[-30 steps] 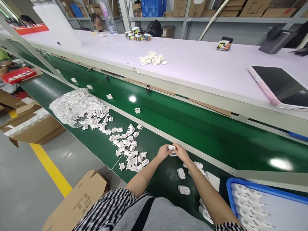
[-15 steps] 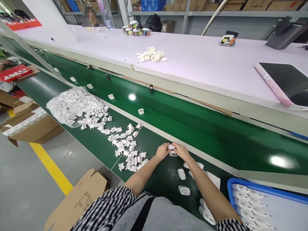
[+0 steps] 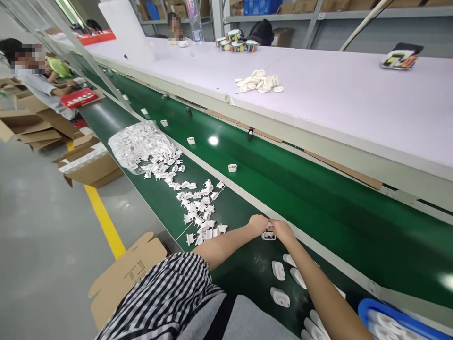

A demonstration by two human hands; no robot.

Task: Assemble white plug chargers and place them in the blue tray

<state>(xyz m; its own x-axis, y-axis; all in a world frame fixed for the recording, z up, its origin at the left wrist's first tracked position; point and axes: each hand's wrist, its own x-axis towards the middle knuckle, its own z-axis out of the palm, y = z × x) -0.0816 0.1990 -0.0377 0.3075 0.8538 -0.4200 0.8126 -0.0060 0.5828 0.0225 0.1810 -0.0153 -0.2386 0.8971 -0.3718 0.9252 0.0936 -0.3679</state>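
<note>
My left hand (image 3: 257, 223) and my right hand (image 3: 282, 230) meet over the near green strip (image 3: 233, 212), both closed on one small white charger part (image 3: 268, 234) held between them. A spread of several white plug pieces (image 3: 200, 208) lies just left of my hands. It trails back to a clear plastic bag of more plug pieces (image 3: 136, 144). White charger shells (image 3: 279, 270) lie on the strip under my right forearm.
Single white chargers (image 3: 232, 167) ride the green conveyor belt (image 3: 318, 198) in a row. Behind it runs a pale table (image 3: 318, 99) with white rings (image 3: 260, 83) and tape rolls (image 3: 236, 46). A blue tray (image 3: 396, 323) is at bottom right. Cardboard boxes (image 3: 92, 165) and a seated person (image 3: 42, 85) are at the left.
My head has turned left, so the scene has slid right and the tablet has left the view. My hands stay together on the white part.
</note>
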